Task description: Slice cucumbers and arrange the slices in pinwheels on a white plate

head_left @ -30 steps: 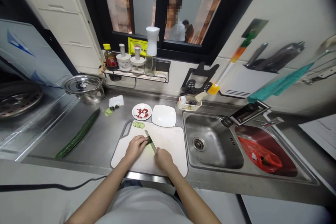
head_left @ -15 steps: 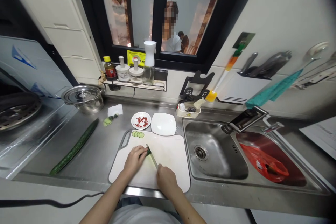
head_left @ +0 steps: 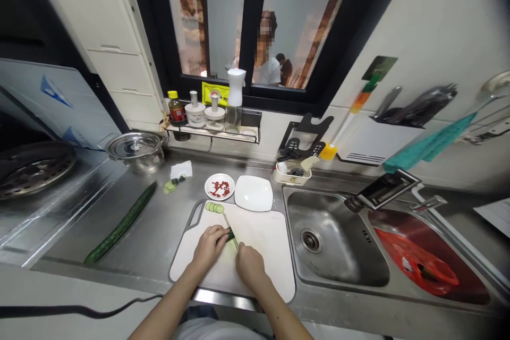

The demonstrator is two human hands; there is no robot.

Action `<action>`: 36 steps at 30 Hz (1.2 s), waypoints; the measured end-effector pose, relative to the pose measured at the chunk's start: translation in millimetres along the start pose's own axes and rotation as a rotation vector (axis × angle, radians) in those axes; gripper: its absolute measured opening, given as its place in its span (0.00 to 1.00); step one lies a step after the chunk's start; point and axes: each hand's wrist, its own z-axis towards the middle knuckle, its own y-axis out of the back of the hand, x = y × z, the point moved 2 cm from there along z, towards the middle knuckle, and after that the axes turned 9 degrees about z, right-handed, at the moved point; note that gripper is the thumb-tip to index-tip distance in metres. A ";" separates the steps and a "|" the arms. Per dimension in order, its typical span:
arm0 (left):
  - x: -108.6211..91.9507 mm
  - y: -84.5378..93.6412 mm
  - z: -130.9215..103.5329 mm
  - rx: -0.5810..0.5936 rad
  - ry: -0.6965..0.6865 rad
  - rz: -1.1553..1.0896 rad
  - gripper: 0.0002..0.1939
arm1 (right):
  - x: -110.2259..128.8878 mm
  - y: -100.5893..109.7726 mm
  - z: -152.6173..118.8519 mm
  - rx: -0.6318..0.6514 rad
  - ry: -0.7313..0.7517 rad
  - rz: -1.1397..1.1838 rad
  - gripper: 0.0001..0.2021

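On the white cutting board (head_left: 273, 255), my left hand (head_left: 209, 245) is closed over a short piece of cucumber (head_left: 230, 235), and only its dark green end shows past the fingers. My right hand (head_left: 251, 264) grips a knife (head_left: 231, 229) by the handle, with the blade slanting away at the cucumber's right end. Several thin cucumber slices (head_left: 214, 207) lie overlapping in a row near the board's far edge. Beyond them are a round plate of chopped red pieces (head_left: 220, 188) and a square white plate (head_left: 254, 193) with nothing on it.
A whole cucumber (head_left: 123, 223) lies left of the board, with cucumber scraps (head_left: 170, 186) by a white tissue (head_left: 181, 169). A lidded steel pot (head_left: 137, 153) stands behind. To the right, the sink (head_left: 338, 244) has a red plastic bag (head_left: 416, 263) in its far basin.
The view has shifted slightly, so everything sits a little further right and lower. The knife has tilted more upright and its tip reaches further away; both hands keep their grips.
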 end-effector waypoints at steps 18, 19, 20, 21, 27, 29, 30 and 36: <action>-1.2 0.5 0.7 0.021 0.017 -0.010 0.14 | -9.2 5.3 -22.6 0.060 -0.030 -0.051 0.18; -1.3 0.6 0.6 0.019 0.016 -0.011 0.14 | -11.0 4.7 -25.1 0.063 -0.030 -0.053 0.18; -1.4 0.6 0.4 0.018 0.015 -0.012 0.14 | -12.6 4.2 -27.7 0.067 -0.033 -0.053 0.17; -1.3 0.5 0.2 0.017 0.014 -0.013 0.14 | -14.0 3.7 -30.1 0.070 -0.036 -0.053 0.17; 2.7 -3.2 -0.9 -0.004 0.005 -0.008 0.15 | -19.5 2.0 -42.0 0.075 -0.062 -0.054 0.18; 4.6 -5.1 -1.0 -0.009 0.005 -0.005 0.15 | -21.1 1.2 -45.1 0.079 -0.070 -0.050 0.18; 5.3 -5.8 -1.1 -0.009 0.005 -0.003 0.15 | -22.0 0.8 -46.5 0.081 -0.071 -0.048 0.18; 5.4 -5.3 -1.4 -0.010 -0.009 -0.002 0.16 | -26.7 -3.3 -51.9 0.067 -0.069 -0.037 0.18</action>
